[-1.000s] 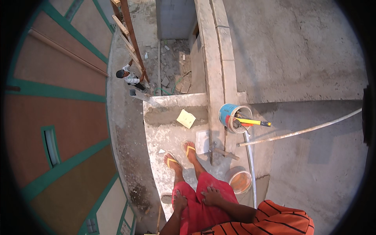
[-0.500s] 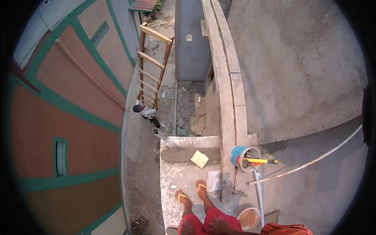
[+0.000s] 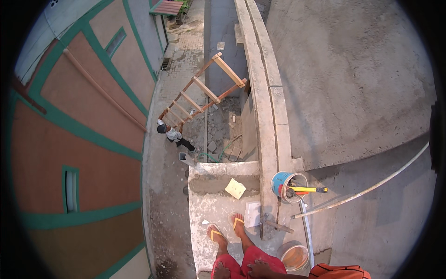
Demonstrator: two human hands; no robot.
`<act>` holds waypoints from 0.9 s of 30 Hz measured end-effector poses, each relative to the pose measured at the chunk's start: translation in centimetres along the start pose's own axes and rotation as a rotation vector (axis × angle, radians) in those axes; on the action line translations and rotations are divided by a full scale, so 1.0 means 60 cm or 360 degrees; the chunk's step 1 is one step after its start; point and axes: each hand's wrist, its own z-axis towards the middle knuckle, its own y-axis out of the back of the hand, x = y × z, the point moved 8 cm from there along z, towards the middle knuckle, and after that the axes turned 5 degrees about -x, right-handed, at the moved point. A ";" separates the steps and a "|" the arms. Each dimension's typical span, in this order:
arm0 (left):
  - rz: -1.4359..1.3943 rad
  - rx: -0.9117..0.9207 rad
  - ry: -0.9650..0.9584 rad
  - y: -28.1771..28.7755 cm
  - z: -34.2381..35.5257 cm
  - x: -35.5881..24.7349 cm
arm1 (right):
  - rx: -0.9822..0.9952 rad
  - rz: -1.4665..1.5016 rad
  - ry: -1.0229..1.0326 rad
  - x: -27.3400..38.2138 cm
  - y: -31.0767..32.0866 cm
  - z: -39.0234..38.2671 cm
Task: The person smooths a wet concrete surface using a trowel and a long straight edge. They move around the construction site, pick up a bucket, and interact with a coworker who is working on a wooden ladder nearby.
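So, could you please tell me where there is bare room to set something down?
Bare concrete lies between the yellow slab and white chip, and right of the metal strip, below the long pole in the picture. Around the blue bucket, white tile, hammer and round tub it is crowded.

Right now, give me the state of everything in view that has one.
Left hand: resting on the red shorts
Right hand: resting there too
Blue bucket: lidless, yellow-handled tool sticking out
Translucent tub: lidless
Hammer: lying down, no hand on it
Flip-flops: worn
Wooden ladder: tilted, held by a person below
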 end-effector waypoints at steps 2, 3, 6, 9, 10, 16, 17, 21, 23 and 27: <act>0.0005 -0.0001 -0.0003 0.004 0.001 0.000 | -0.0003 0.0003 0.0004 0.000 -0.002 0.001; 0.0005 -0.0004 -0.0007 0.005 0.003 0.000 | -0.0009 0.0001 0.0001 0.000 -0.002 0.002; 0.0010 0.0008 -0.0020 0.005 0.005 -0.005 | -0.0017 0.0008 -0.0006 -0.002 0.000 0.003; 0.0008 -0.0009 -0.0015 0.012 0.010 -0.006 | -0.0029 0.0009 0.0008 0.002 0.005 0.009; 0.0005 -0.0011 -0.0028 0.014 0.015 -0.015 | -0.0049 0.0014 0.0004 -0.001 0.017 0.016; 0.0011 -0.0010 -0.0057 0.023 0.026 -0.040 | -0.0100 0.0027 -0.0038 -0.011 0.035 0.028; 0.0013 -0.0013 -0.0047 0.026 0.025 -0.038 | -0.0099 0.0032 -0.0037 -0.009 0.036 0.031; 0.0005 -0.0028 -0.0056 0.039 0.031 -0.045 | -0.0119 0.0047 -0.0042 -0.002 0.046 0.046; 0.0004 -0.0023 -0.0059 0.037 0.030 -0.045 | -0.0120 0.0047 -0.0047 -0.004 0.048 0.048; 0.0019 0.0003 -0.0070 0.026 0.024 -0.038 | -0.0111 0.0058 -0.0054 -0.011 0.036 0.032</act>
